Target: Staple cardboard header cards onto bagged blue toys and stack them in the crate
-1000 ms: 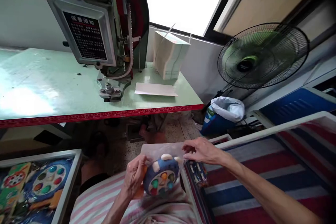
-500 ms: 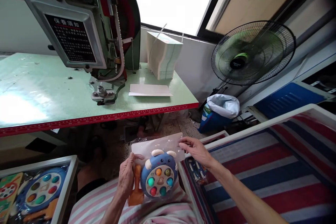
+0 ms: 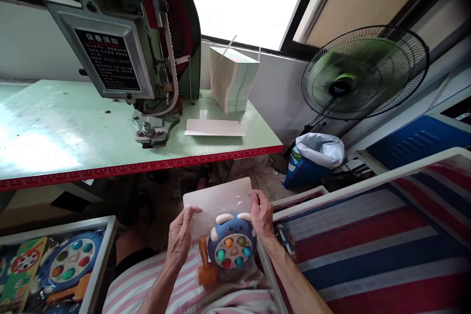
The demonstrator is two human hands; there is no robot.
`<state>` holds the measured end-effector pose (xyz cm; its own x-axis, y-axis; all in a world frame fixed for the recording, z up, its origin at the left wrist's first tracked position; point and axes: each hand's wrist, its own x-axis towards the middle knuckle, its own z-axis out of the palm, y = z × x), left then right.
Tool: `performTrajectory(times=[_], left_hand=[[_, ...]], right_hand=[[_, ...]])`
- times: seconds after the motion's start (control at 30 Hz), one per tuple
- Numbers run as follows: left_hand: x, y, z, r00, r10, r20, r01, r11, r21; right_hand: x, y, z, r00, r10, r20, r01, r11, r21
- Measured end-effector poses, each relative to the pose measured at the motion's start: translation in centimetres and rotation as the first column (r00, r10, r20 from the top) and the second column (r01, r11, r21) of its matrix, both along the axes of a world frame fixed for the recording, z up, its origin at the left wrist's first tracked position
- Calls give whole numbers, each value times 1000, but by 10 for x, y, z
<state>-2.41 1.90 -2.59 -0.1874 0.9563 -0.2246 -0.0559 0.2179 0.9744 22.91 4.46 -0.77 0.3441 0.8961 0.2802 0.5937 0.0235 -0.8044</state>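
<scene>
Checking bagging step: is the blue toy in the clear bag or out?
In. The blue toy sits behind the clear bag's film, both hands pinching the bag's sides.

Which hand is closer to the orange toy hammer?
The left hand, holding the bag's edge just above the hammer. The right hand is across the blue toy.

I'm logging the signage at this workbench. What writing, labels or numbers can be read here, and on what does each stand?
"保養須知": heading in light characters on the black plate on the machine.
Lines of small print below that heading on the plate: too small to read.
Fine marks along the red ruler strip on the table edge: too small to read.
Badge at the fan hub: blurred.
Bagged toy held by the left hand and right hand: no text visible.
</scene>
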Motion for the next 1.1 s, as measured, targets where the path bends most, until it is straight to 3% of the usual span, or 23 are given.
performTrajectory(times=[0.2, 0.4, 0.57, 0.63, 0.73, 0.93, 1.03, 1.1], left_hand=[[6, -4, -6, 997, 71, -19, -71, 997, -42], [-1, 10, 0, 998, 43, 45, -43, 999, 10], [-4, 13, 0, 996, 65, 62, -65, 998, -3], [-5, 12, 0, 997, 60, 56, -61, 998, 0], [-12, 16, 2, 999, -15, 33, 14, 998, 55], [-31, 33, 19, 974, -218, 59, 210, 971, 112], [-31, 38, 30, 965, -245, 95, 232, 964, 126], [-26, 39, 35, 948, -248, 201, 228, 966, 120]], right_hand=[[8, 7, -16, 992, -3, 127, -5, 998, 56], [6, 7, 3, 989, 147, -11, -147, 988, -51], [5, 12, 12, 992, 108, -70, -112, 991, -68], [8, 13, 13, 981, 141, -130, -155, 982, -109], [15, 15, 16, 947, 225, -230, -261, 955, -140], [30, 19, 22, 928, 283, -242, -288, 957, 14], [35, 19, 16, 912, 255, -320, -277, 961, -24], [39, 18, 11, 923, 207, -324, -247, 965, -88]])
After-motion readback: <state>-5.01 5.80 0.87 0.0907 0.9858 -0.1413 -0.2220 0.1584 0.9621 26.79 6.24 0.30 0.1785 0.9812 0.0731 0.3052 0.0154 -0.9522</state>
